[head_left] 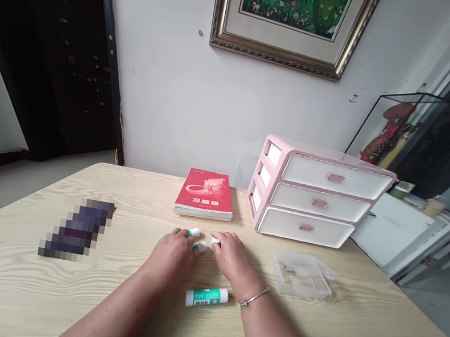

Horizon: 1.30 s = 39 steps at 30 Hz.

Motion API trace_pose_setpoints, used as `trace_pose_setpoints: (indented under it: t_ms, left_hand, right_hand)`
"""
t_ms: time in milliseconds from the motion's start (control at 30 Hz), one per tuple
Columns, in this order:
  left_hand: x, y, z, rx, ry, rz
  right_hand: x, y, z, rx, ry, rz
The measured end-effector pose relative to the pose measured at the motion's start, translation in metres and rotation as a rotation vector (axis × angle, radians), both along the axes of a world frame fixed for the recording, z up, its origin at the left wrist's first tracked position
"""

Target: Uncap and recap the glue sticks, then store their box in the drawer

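My left hand (170,251) is closed over two green-and-white glue sticks on the table. The white end of the farther glue stick (195,232) and that of the nearer glue stick (201,247) stick out to the right of its fingers. Between the thumb and fingers of my right hand (230,255) is a small white cylindrical end (215,241); the hand hides the rest of it. Closer to me, between my forearms, a third glue stick (207,297) lies on its side, its green label and barcode facing up.
Behind my hands lies a red book (205,193). A pink-and-white drawer unit (319,200) stands at the back right of the wooden table (121,313). A clear plastic box (304,278) sits to the right, and a dark pixelated item (79,230) to the left.
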State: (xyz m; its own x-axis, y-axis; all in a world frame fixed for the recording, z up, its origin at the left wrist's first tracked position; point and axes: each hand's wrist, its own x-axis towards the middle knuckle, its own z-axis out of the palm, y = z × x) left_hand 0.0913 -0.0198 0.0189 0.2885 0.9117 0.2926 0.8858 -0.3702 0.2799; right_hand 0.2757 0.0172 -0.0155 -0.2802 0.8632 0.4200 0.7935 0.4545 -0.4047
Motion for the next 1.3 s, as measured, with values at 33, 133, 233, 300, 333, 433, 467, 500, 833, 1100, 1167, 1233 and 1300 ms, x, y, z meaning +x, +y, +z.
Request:
trace_pose_setpoints:
  t_ms: [33,133,233,300,333,433,467,500,833,1100,1167,1233,1300]
  left_hand:
    - [0.002,-0.004,0.004,0.010,-0.043,-0.037]
    - [0.008,-0.017,0.011,-0.070,-0.168,-0.286]
    - [0.014,-0.027,0.009,-0.176,-0.163,-0.494]
    - [0.018,-0.030,0.005,-0.198,-0.117,-0.511]
    - [0.019,-0.030,0.004,-0.203,-0.103,-0.502]
    - [0.019,-0.027,0.003,-0.233,-0.101,-0.477]
    - [0.018,-0.025,0.003,-0.247,-0.112,-0.461]
    - [0.017,-0.023,0.004,-0.265,-0.133,-0.441]
    - [-0.001,-0.009,0.019,-0.509,-0.915,-0.311]
    - [0.001,-0.011,0.019,-0.628,-1.030,-0.352]
    - [0.001,-0.010,0.018,-0.658,-1.031,-0.362]
    - [0.001,-0.009,0.018,-0.680,-1.036,-0.373]
    - [0.001,-0.009,0.018,-0.688,-1.046,-0.385]
  right_hand:
    - [0.000,0.001,0.000,-0.006,0.022,-0.015]
    - [0.002,0.006,0.000,-0.035,0.142,-0.102]
    - [0.006,0.013,0.002,-0.080,0.333,-0.190]
    - [0.008,0.016,0.003,-0.116,0.473,-0.192]
    - [0.009,0.016,0.004,-0.141,0.548,-0.183]
    - [0.012,0.015,0.010,-0.275,0.781,-0.135]
    - [0.012,0.013,0.012,-0.325,0.858,-0.119]
    - [0.013,0.011,0.015,-0.370,0.936,-0.098]
    - [0.018,-0.009,0.043,-0.586,1.368,0.242]
    - [0.012,-0.016,0.042,-0.588,1.318,0.367]
    - [0.011,-0.018,0.043,-0.566,1.305,0.392]
    - [0.010,-0.020,0.044,-0.536,1.264,0.409]
    - [0.008,-0.022,0.046,-0.499,1.204,0.414]
